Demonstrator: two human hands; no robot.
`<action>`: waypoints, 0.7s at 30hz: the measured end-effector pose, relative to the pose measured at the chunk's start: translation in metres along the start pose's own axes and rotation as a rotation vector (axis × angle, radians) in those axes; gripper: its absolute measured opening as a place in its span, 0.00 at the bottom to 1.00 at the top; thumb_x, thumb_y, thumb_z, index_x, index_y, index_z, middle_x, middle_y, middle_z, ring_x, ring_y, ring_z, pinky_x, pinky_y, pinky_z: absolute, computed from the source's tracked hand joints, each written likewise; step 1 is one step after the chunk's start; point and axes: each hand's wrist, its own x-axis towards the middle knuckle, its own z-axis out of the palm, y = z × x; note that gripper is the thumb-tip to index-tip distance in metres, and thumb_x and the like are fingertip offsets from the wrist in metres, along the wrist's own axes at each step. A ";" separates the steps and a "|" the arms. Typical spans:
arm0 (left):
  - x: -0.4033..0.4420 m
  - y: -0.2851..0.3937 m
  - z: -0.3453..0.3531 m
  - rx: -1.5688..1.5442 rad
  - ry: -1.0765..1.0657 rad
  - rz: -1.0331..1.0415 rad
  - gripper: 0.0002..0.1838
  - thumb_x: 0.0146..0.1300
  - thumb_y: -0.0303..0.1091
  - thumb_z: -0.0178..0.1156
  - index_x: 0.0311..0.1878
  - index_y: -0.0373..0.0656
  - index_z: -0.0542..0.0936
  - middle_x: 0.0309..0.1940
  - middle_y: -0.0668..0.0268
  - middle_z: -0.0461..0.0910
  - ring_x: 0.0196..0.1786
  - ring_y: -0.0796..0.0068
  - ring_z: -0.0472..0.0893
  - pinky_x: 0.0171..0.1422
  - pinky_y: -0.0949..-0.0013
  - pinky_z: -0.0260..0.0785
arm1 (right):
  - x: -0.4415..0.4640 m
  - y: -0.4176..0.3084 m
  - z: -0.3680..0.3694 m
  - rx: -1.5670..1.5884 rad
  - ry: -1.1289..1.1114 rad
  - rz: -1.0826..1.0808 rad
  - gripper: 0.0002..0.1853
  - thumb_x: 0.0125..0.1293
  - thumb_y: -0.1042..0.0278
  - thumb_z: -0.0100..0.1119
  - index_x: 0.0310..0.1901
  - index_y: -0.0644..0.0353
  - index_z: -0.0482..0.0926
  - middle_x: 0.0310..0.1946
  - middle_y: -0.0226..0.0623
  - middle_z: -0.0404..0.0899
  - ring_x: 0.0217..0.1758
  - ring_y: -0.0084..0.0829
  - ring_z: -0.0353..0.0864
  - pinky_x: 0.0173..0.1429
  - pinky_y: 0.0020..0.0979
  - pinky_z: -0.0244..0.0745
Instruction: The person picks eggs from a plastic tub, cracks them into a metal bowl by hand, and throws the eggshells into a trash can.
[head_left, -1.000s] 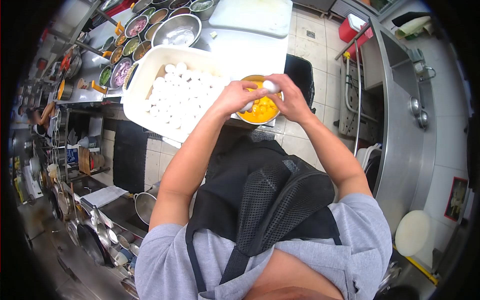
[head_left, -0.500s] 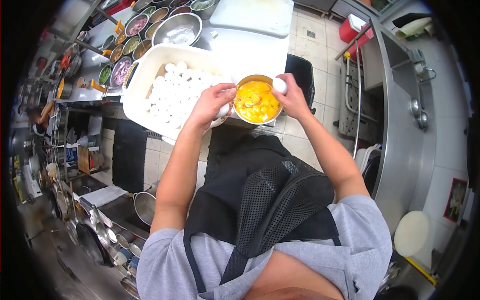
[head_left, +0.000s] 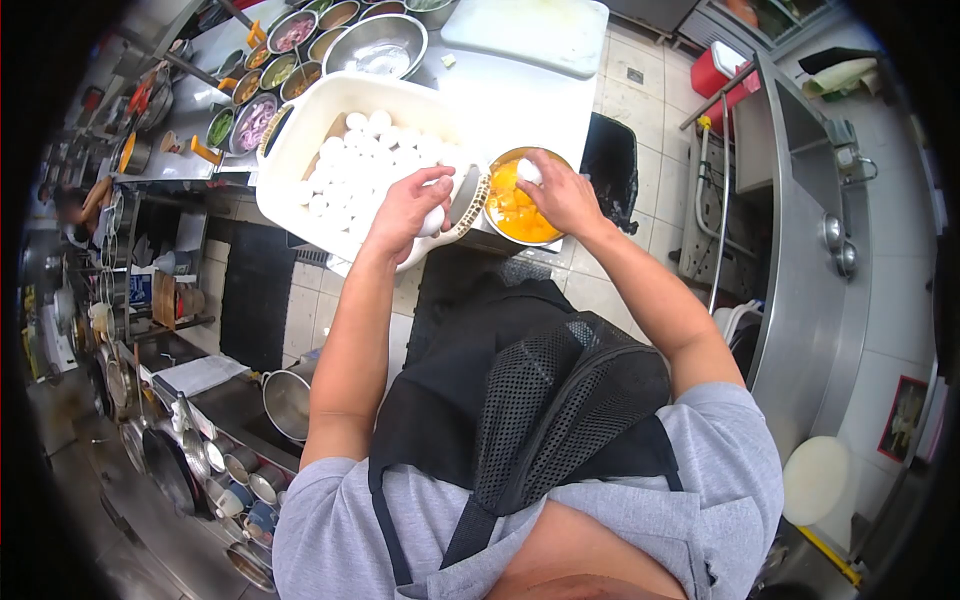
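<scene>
My left hand (head_left: 408, 208) is closed around a white egg (head_left: 432, 221), over the near right part of a white basin (head_left: 283, 190) full of white eggs (head_left: 352, 172). In my right hand (head_left: 562, 195) is another white egg (head_left: 529, 172), held above a round metal bowl (head_left: 531, 243). Many yellow yolks (head_left: 515, 207) with egg white fill much of that bowl. The bowl stands just right of the basin's braided handle (head_left: 474, 205). Whether the right-hand egg's shell is cracked, I cannot tell.
Behind the basin are an empty steel bowl (head_left: 375, 48) and several small bowls of chopped food, one with sliced onion (head_left: 254, 122). A white cutting board (head_left: 525, 32) lies at the back. A black bin (head_left: 610, 165) stands right of the table. Steel counter (head_left: 800, 260) runs along the right.
My right hand has moved left with its egg, from the bowl's right rim to over the bowl. My left hand has shifted slightly left, away from the bowl, still holding its egg.
</scene>
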 end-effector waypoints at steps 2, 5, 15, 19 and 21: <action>0.001 -0.001 -0.002 -0.004 0.024 -0.019 0.22 0.75 0.43 0.61 0.65 0.39 0.76 0.29 0.69 0.77 0.29 0.79 0.79 0.29 0.75 0.69 | 0.002 0.006 0.001 0.033 0.037 -0.034 0.25 0.71 0.53 0.60 0.63 0.55 0.71 0.52 0.52 0.82 0.56 0.52 0.82 0.57 0.48 0.78; 0.001 0.000 0.004 -0.050 0.117 -0.051 0.20 0.75 0.41 0.60 0.63 0.40 0.75 0.35 0.67 0.78 0.34 0.78 0.81 0.30 0.75 0.71 | 0.008 0.028 0.000 0.085 0.214 -0.096 0.24 0.71 0.54 0.61 0.63 0.56 0.72 0.54 0.50 0.81 0.54 0.52 0.83 0.58 0.47 0.78; 0.020 -0.014 0.027 0.099 0.073 0.051 0.33 0.58 0.21 0.68 0.67 0.33 0.70 0.52 0.54 0.78 0.50 0.67 0.83 0.54 0.65 0.79 | 0.013 0.074 -0.067 -0.114 0.369 -0.005 0.32 0.61 0.68 0.69 0.69 0.49 0.74 0.70 0.51 0.69 0.69 0.53 0.74 0.71 0.46 0.73; 0.026 -0.010 0.073 0.136 0.070 0.148 0.35 0.62 0.20 0.67 0.72 0.35 0.66 0.55 0.48 0.78 0.52 0.66 0.84 0.54 0.70 0.79 | -0.016 0.000 -0.062 0.194 0.035 -0.421 0.31 0.62 0.73 0.69 0.68 0.52 0.74 0.64 0.45 0.75 0.71 0.47 0.72 0.75 0.41 0.68; 0.033 -0.016 0.087 0.107 0.061 0.172 0.38 0.61 0.22 0.69 0.74 0.35 0.64 0.56 0.47 0.78 0.52 0.66 0.84 0.55 0.69 0.79 | -0.024 -0.017 -0.051 0.286 -0.036 -0.475 0.29 0.63 0.73 0.68 0.67 0.54 0.74 0.63 0.45 0.76 0.70 0.47 0.72 0.73 0.41 0.69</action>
